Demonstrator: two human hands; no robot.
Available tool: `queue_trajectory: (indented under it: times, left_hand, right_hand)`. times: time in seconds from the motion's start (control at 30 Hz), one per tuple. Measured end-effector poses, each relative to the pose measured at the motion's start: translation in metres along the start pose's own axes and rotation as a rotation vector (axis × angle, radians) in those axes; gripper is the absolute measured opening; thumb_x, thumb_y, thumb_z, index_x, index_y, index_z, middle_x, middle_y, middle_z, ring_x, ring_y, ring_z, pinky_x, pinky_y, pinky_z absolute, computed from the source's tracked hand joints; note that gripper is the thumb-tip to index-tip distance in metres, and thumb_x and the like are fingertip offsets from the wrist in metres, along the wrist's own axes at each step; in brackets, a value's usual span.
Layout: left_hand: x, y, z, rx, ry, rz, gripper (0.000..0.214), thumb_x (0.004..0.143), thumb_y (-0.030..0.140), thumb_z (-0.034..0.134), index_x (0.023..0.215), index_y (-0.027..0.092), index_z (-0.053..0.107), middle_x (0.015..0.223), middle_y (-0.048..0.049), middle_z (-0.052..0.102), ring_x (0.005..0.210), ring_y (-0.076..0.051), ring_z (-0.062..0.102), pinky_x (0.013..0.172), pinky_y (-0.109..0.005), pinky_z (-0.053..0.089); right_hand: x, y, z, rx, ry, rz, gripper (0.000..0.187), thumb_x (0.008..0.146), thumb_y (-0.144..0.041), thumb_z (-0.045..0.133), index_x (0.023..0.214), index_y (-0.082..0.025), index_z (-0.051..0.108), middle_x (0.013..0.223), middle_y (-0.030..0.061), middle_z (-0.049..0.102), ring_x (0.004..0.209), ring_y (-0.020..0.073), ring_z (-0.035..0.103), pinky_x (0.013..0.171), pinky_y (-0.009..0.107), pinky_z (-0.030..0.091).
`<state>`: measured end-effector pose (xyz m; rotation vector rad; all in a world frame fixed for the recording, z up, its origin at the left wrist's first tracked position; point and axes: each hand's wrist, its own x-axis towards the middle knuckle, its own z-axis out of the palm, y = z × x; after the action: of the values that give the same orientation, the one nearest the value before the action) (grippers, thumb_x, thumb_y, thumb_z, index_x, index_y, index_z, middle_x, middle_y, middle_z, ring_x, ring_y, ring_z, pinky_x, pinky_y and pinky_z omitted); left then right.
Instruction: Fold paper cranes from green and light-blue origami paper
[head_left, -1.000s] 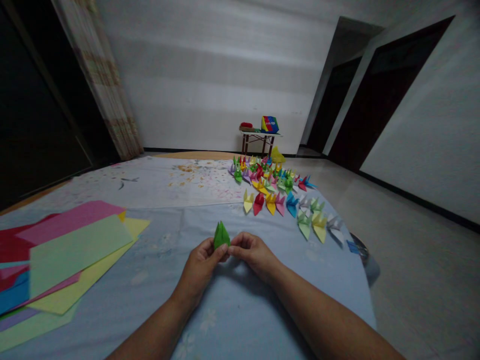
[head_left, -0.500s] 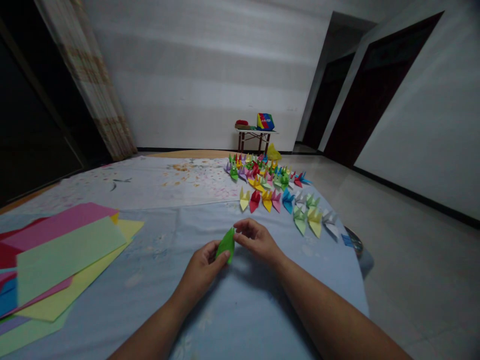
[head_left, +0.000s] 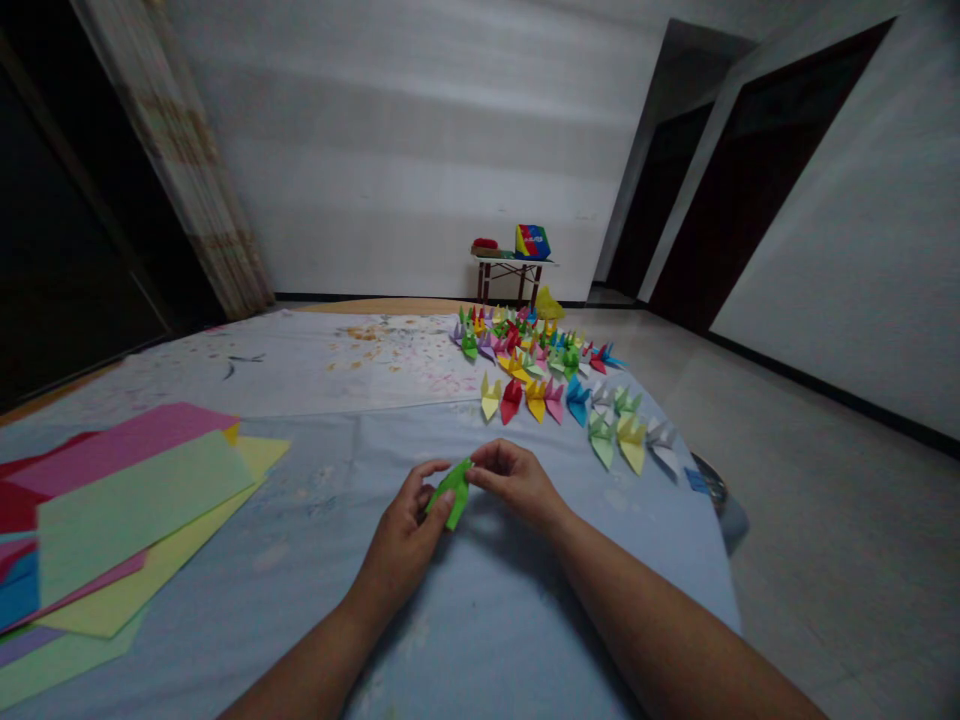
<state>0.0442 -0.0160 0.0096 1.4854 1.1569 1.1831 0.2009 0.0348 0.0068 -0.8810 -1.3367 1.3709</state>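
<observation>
A small piece of folded bright green paper (head_left: pixel 454 492) is held between both hands, above the blue cloth at the table's front. My left hand (head_left: pixel 411 515) grips its lower left part, with the thumb lying across its face. At the upper right tip, the thumb and fingers of my right hand (head_left: pixel 517 484) pinch the paper. Beyond the hands stand folded paper cranes in rows, among them a red crane (head_left: pixel 511 400), a blue crane (head_left: pixel 577 400) and a yellow crane (head_left: pixel 631 442).
On the left lies a stack of coloured paper sheets, a pale green sheet (head_left: pixel 142 510) on top. More cranes crowd the table's far right. Behind stands a small table (head_left: pixel 510 263) bearing a colourful box (head_left: pixel 532 242). A metal-rimmed stool (head_left: pixel 712 485) is beside the right edge.
The green paper has turned in my hands and now shows a wider, more angular outline. My left fingers have shifted up along its upper edge, while my right hand stays at the tip.
</observation>
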Motion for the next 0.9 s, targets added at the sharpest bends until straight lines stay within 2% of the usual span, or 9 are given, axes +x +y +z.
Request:
queue_trajectory:
  times: [0.17,0.53,0.67,0.9]
  left_hand:
    - [0.0,0.001,0.001,-0.053,-0.003,-0.017,0.031,0.078,0.037,0.054,0.104,0.022,0.052,0.06,0.0057,0.048,0.053,-0.01,0.044,0.049,-0.019,0.032]
    - [0.001,-0.002,0.001,-0.093,0.028,-0.016,0.024,0.077,0.036,0.055,0.095,0.021,0.053,0.063,0.0043,0.053,0.055,-0.01,0.047,0.051,-0.019,0.036]
    - [0.002,-0.001,0.001,-0.095,0.038,0.003,0.02,0.077,0.035,0.055,0.092,0.021,0.053,0.067,0.004,0.054,0.058,-0.011,0.049,0.054,-0.02,0.037]
    - [-0.001,-0.001,0.001,-0.019,0.009,0.031,0.019,0.079,0.033,0.053,0.093,0.021,0.053,0.07,0.0032,0.055,0.062,-0.011,0.049,0.056,-0.02,0.037]
  right_hand:
    - [-0.001,-0.003,0.0,0.011,0.006,-0.008,0.028,0.056,-0.034,0.074,0.068,-0.016,0.056,0.062,-0.0033,0.057,0.057,0.0089,0.05,0.057,0.023,0.038]
    - [-0.003,-0.007,0.0,0.046,-0.024,-0.02,0.025,0.059,-0.034,0.073,0.067,-0.016,0.057,0.061,-0.0037,0.056,0.055,0.0078,0.047,0.056,0.022,0.037]
    - [-0.004,-0.013,0.001,-0.025,0.004,0.027,0.027,0.064,-0.041,0.068,0.072,-0.017,0.059,0.06,-0.0035,0.055,0.052,0.0072,0.044,0.052,0.021,0.035]
    - [-0.005,-0.011,0.0,-0.196,-0.009,0.093,0.033,0.069,-0.047,0.061,0.066,-0.014,0.056,0.056,-0.0038,0.05,0.048,0.0058,0.039,0.048,0.02,0.031]
